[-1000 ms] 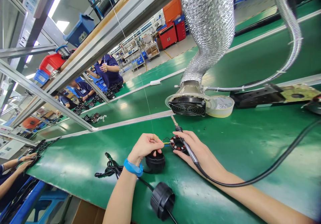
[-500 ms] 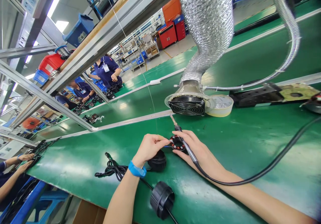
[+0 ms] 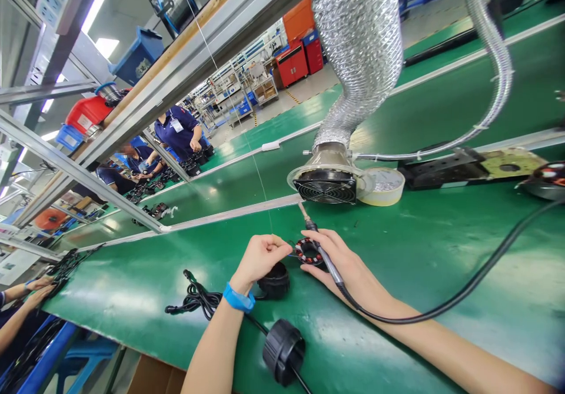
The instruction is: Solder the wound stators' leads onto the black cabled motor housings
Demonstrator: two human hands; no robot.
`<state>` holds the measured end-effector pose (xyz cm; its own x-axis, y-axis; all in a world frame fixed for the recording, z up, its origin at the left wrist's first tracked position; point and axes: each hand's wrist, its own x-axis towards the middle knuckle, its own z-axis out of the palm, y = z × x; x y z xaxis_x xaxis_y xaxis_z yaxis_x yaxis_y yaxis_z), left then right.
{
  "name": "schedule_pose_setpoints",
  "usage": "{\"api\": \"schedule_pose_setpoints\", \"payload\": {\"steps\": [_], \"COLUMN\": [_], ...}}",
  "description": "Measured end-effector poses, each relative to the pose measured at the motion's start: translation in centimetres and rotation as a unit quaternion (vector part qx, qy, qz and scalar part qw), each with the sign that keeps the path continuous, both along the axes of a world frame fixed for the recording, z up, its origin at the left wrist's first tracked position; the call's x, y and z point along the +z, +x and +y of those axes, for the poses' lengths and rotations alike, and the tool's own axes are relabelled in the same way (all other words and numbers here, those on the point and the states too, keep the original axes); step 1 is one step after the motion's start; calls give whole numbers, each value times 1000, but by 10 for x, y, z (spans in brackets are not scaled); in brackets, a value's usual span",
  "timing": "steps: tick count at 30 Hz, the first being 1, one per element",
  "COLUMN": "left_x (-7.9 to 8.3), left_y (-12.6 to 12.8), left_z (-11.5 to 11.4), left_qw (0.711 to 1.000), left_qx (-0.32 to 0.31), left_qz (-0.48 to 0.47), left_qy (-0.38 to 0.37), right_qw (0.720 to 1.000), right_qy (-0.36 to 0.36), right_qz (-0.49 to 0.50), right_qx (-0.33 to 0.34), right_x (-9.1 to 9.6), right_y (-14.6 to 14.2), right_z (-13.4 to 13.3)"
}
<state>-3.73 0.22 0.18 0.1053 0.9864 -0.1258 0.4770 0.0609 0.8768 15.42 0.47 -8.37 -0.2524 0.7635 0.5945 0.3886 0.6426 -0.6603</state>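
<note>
The left hand (image 3: 260,259) has its thumb and fingers pinched together on the thin wires (image 3: 291,256) at the left edge of a wound ring (image 3: 305,257); which wire is between the tips is too small to tell. The right hand (image 3: 339,259) is grasping a soldering iron (image 3: 326,256), which lies slanting across the gap of thumb and index finger, with its tip pointing away from the fingers, toward the far side of the table (image 3: 424,229). The ring is between the fingers of both hands: just to the right of the left fingertips and in the space between the right thumb and index finger. Whether the right fingers also press the ring, I cannot tell.

Just below the left fingers there is a round black housing (image 3: 275,282), partly covered by the hand. Nearer to the person than the fingers, a ribbed black cap (image 3: 283,351) lies on its side with a cable through it. To the left of the left fingers, well apart, is a bundle of black cable (image 3: 198,300). Beyond the right fingers stand a black fan (image 3: 325,189) and, beside it, a tape roll (image 3: 383,188).
</note>
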Motion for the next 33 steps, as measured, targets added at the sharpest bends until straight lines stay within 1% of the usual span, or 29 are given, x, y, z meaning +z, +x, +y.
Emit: {"api": "schedule_pose_setpoints", "payload": {"steps": [3,5,7,8,10,11,12,13,14,16,18,19,21,23,25,27,28,30,31,33], "left_x": [-2,-1,5,9,18,21,22,20,16,2,-13,-20,-29,-31,-27,-21,-18,-13,-11,-7], "left_y": [-14,-27,-36,-38,-35,-31,-25,-19,-12,0,9,12,17,21,25,28,28,25,23,16], "left_z": [8,14,15,13,4,-3,-10,-17,-23,-30,-30,-27,-21,-15,-13,-11,-8,1,8,26], "left_qw": [1000,999,994,987,965,956,949,942,931,898,856,839,814,801,792,782,777,767,763,758], "left_qx": [11,24,61,87,122,122,107,79,34,-78,-153,-170,-174,-171,-172,-174,-173,-163,-152,-123], "left_qz": [-24,-32,-5,21,76,97,127,165,203,267,323,354,416,472,513,543,554,574,584,598], "left_qy": [-7,21,91,137,220,247,267,282,302,342,373,378,365,326,282,253,245,236,233,231], "right_qw": [1000,999,997,996,994,993,991,988,983,960,925,908,877,843,803,773,766,765,770,788], "right_qy": [14,31,51,61,82,89,101,116,142,211,275,293,308,302,283,249,228,188,173,147], "right_qz": [-8,-15,-12,-8,2,5,9,6,-3,-39,-85,-108,-152,-198,-235,-261,-271,-281,-281,-281], "right_qx": [-7,-26,-53,-63,-74,-77,-85,-98,-119,-180,-249,-280,-337,-399,-469,-522,-537,-548,-546,-527], "right_x": [2,7,17,24,39,46,53,59,63,67,65,62,53,43,32,23,19,14,12,8], "right_y": [2,4,7,9,16,20,27,35,44,70,103,122,163,203,237,263,274,291,298,310], "right_z": [1,1,-3,-6,-16,-21,-28,-35,-42,-58,-73,-80,-91,-98,-101,-99,-97,-92,-89,-85]}}
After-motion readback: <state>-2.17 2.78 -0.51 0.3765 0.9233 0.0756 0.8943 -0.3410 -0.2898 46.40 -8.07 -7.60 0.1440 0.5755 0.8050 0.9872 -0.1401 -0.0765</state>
